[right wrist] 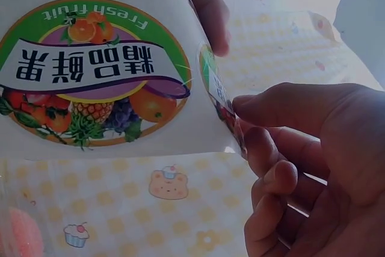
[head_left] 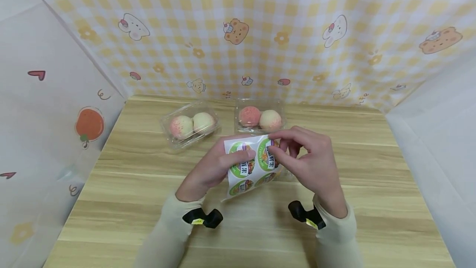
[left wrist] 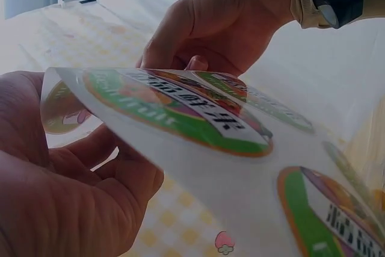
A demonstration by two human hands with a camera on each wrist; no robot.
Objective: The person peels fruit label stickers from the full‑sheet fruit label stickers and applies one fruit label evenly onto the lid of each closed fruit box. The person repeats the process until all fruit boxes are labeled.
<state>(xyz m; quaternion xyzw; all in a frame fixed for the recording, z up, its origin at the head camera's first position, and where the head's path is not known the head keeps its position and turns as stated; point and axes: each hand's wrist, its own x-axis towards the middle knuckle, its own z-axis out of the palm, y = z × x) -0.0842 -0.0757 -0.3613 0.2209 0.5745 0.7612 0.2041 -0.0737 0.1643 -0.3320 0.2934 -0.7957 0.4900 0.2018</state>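
A white sheet of oval fruit stickers (head_left: 238, 187), green-rimmed with "Fresh fruit" lettering, is held up above the table. My left hand (head_left: 213, 162) grips its left part, thumb on the printed face and fingers behind. At the upper right edge, my right hand (head_left: 312, 156) pinches the sheet's border between thumb and index finger. In the right wrist view that edge bends away beside a sticker (right wrist: 219, 97), near my right thumb (right wrist: 264, 109). Whether the sticker has lifted off the backing cannot be told. The left wrist view shows the sheet (left wrist: 222, 191) curving over my left fingers.
Behind the hands lie two clear plastic boxes, a left box (head_left: 178, 143) and a right box (head_left: 238, 113), each holding two pink-and-cream balls. Clear plastic (head_left: 287, 173) shows partly under my right hand. A patterned cloth (head_left: 260, 61) hangs behind the wooden table (head_left: 372, 168).
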